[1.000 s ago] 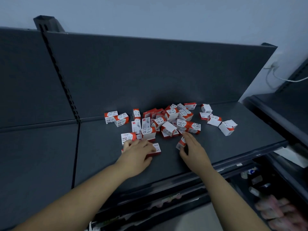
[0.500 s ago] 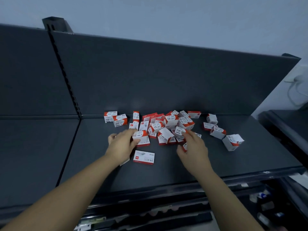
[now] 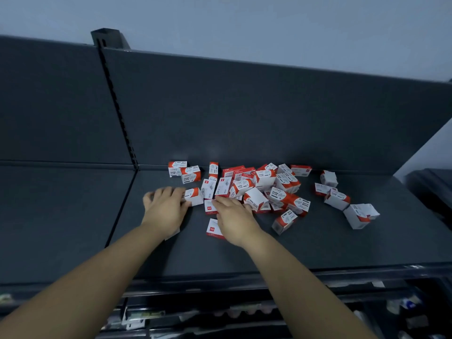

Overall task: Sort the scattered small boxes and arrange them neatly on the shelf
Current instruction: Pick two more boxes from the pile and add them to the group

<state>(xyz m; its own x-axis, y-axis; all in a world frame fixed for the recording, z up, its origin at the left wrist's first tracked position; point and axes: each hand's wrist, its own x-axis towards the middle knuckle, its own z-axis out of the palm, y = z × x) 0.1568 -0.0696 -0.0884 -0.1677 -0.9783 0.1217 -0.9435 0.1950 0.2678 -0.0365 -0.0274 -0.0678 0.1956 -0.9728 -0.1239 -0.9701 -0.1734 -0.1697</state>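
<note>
Several small red-and-white paper-clip boxes [image 3: 263, 185] lie in a loose heap at the back of the dark shelf [image 3: 318, 243]. My left hand [image 3: 166, 210] lies palm down left of the heap, its thumb and fingers pinching one small box [image 3: 195, 195]; a white corner [image 3: 172, 234] sticks out from under its wrist. My right hand [image 3: 234, 222] reaches up-left with fairly straight fingers and rests on a flat box [image 3: 209, 207]. A second flat box [image 3: 212, 230] lies partly under its palm. Two boxes [image 3: 184, 171] stand apart at the back left.
A few stray boxes [image 3: 335, 198] lie to the right, one with open flaps [image 3: 359, 215]. An upright slotted post [image 3: 117, 106] divides the back panel. The shelf's front edge [image 3: 244, 280] runs below my forearms, with cluttered lower shelves [image 3: 403, 311] beneath.
My right hand has moved left from the heap's front onto the flat boxes. My left hand has shifted a little left and lower, still against a box. The view has tilted to the right.
</note>
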